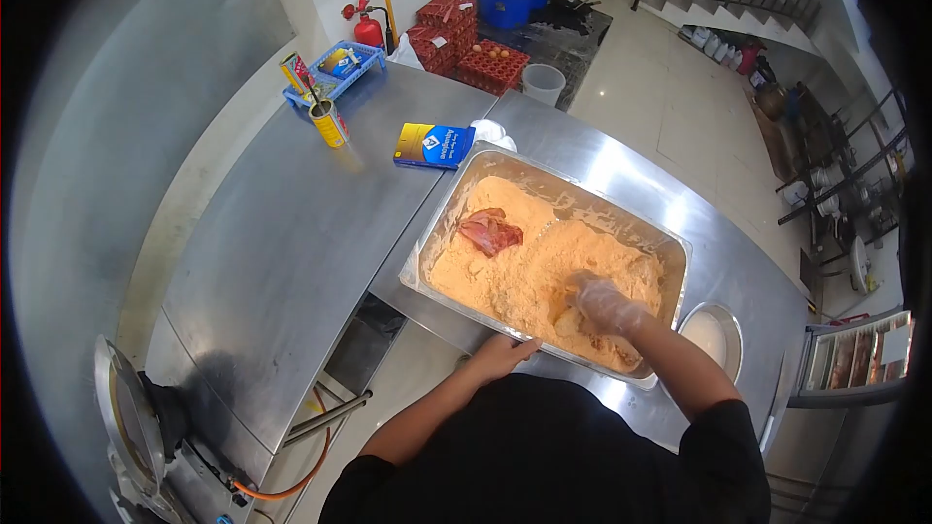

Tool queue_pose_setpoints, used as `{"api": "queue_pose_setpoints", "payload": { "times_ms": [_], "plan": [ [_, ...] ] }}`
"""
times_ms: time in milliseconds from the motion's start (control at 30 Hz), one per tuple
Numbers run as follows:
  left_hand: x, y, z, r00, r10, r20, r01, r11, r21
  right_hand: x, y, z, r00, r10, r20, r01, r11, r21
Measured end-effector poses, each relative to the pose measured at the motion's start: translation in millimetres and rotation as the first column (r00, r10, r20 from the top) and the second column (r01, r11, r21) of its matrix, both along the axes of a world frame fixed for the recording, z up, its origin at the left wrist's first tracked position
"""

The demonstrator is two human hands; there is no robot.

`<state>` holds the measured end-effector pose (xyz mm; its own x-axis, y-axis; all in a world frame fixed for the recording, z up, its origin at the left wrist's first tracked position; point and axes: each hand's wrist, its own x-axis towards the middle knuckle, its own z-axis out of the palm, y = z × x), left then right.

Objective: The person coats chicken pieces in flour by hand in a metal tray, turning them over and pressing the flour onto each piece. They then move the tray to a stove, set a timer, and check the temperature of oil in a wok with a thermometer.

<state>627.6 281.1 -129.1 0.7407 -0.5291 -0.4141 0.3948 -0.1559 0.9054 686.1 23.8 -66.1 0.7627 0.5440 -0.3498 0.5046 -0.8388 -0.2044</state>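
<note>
A deep metal pan lies at an angle on the steel table, filled with pale orange seasoned flour. On the flour at the pan's far left rests a raw red piece of meat, mostly uncoated. My right hand, in a clear plastic glove dusted with flour, is down in the right half of the pan. Its fingers curl over a flour-coated lump, whose kind I cannot tell. My bare left hand holds the near rim of the pan.
A round metal bowl of whitish liquid stands right of the pan. Behind the pan are a blue-and-yellow box and white wrapping. Farther left stand a yellow can and a blue basket. Egg trays sit on the floor beyond.
</note>
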Motion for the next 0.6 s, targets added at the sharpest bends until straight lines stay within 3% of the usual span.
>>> {"api": "queue_pose_setpoints", "payload": {
  "times_ms": [133,233,267,333,433,533,600],
  "plan": [
    [6.0,2.1,0.4,0.997,-0.079,-0.025,0.080,0.997,0.017,28.3,14.0,8.1,0.956,-0.088,-0.278,0.093,0.996,0.003],
    [5.5,2.9,12.9,0.997,-0.081,-0.015,0.081,0.997,0.004,43.0,1.7,5.0,0.911,-0.258,-0.320,0.331,0.923,0.196],
    [5.0,3.0,11.9,0.997,-0.075,-0.011,0.075,0.997,-0.007,41.3,-2.5,3.6,0.808,-0.305,-0.504,0.506,0.797,0.330],
    [4.8,2.7,8.7,0.998,-0.068,-0.001,0.067,0.997,-0.029,35.1,-6.0,14.4,0.530,-0.226,-0.817,0.814,0.405,0.415],
    [4.9,2.3,1.4,0.997,-0.059,0.042,0.059,0.998,-0.003,52.0,-19.2,1.8,0.626,-0.350,-0.697,0.723,0.597,0.349],
    [4.5,1.3,3.1,0.998,-0.043,0.054,0.044,0.999,-0.016,69.7,-22.9,-36.2,0.841,-0.533,-0.090,0.540,0.818,0.198],
    [3.8,1.7,-0.4,0.998,-0.036,0.050,0.038,0.999,-0.034,76.2,-20.2,-50.1,0.840,-0.540,0.057,0.506,0.816,0.277]
  ]
}}
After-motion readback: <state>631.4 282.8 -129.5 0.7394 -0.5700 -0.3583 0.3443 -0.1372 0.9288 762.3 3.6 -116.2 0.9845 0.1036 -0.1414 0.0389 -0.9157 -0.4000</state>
